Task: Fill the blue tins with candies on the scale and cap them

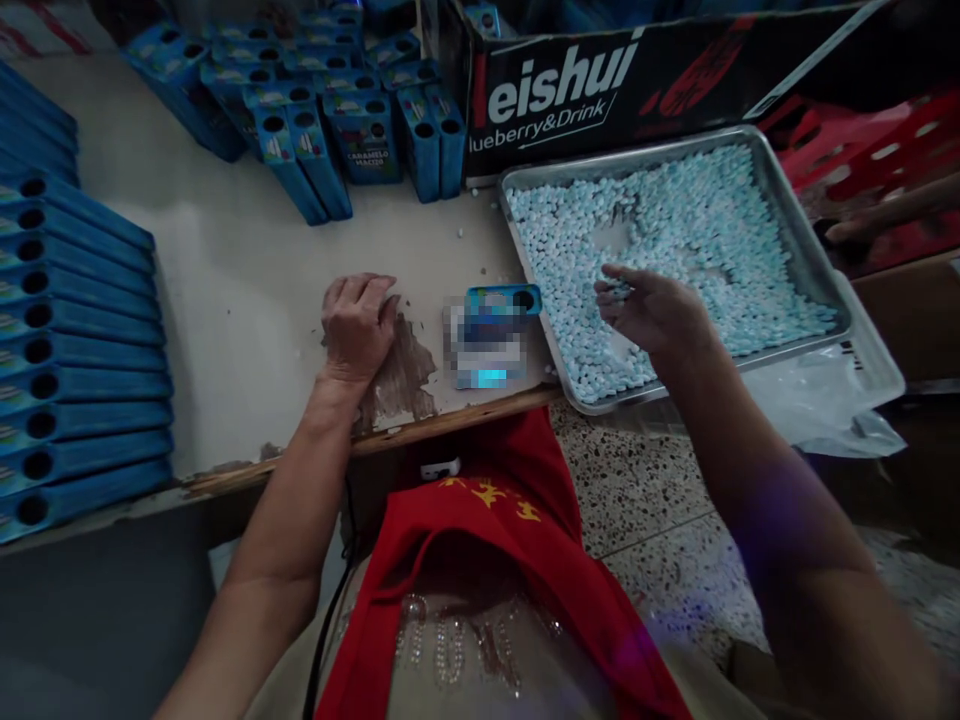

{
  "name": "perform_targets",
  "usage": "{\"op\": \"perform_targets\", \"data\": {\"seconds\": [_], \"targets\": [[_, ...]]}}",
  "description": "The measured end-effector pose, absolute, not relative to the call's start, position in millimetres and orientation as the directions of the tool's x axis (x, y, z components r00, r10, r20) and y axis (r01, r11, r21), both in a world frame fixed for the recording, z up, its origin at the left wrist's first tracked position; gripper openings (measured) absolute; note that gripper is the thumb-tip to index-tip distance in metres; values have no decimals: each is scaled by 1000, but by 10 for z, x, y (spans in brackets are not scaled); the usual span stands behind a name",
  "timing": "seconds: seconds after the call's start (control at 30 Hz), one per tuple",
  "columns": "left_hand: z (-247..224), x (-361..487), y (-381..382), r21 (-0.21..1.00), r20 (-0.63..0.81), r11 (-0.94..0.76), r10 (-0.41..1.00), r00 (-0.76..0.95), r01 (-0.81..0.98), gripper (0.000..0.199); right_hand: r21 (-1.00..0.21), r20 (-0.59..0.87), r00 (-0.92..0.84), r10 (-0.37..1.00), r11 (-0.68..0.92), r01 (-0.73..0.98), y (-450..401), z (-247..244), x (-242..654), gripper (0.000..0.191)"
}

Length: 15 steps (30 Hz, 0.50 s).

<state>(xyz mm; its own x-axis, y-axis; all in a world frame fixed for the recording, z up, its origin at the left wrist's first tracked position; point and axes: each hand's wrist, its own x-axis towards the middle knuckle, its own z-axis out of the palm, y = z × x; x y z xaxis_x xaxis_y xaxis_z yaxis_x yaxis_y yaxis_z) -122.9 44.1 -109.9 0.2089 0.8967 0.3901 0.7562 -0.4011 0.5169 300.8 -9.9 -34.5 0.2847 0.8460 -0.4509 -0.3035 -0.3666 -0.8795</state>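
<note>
My left hand (358, 318) rests on the worn tabletop with its fingers curled in; a small pale bit shows by the fingertips, too little to name. Over the metal tray (759, 350) is my right hand (660, 310), its fingers bent together above light-blue candies (705, 220). Whatever lies inside those fingers is hard to make out. Between my hands, a blue box (495, 298) with a dark round hole sits on a small device (487, 350) with a lit cyan display; the picture is blurred there.
Blue boxes (82, 350) are stacked in a row at the left. More blue boxes (364, 140) stand at the back. A black carton (570, 90) borders the tray. Another person's hand (855, 228) is at the far right near a red basket (885, 150). A plastic bag (817, 400) hangs under the tray.
</note>
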Motion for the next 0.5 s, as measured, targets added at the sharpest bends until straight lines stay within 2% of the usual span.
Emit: {"op": "perform_targets", "data": {"seconds": [0.07, 0.13, 0.23, 0.33, 0.5], "targets": [[-1105, -1236, 449, 508, 380, -392, 901, 208, 767, 26, -860, -501, 161, 851, -466, -209, -177, -279, 3032, 20], [-1106, -1248, 455, 473, 395, -403, 892, 221, 783, 27, -869, -487, 65, 871, -475, -136, -201, -156, 3014, 25], [-1104, -1257, 461, 424, 427, -429, 872, 241, 798, 30, -913, -403, -77, 912, -406, -37, -171, 86, 2903, 33], [-1113, -1249, 465, 433, 420, -431, 874, 247, 792, 29, -944, -329, -176, 928, -324, 55, -109, 313, 2713, 35], [-1128, -1253, 467, 487, 408, -423, 884, 229, 764, 29, -972, -233, -194, 953, -222, 78, -24, 444, 2448, 33]]}}
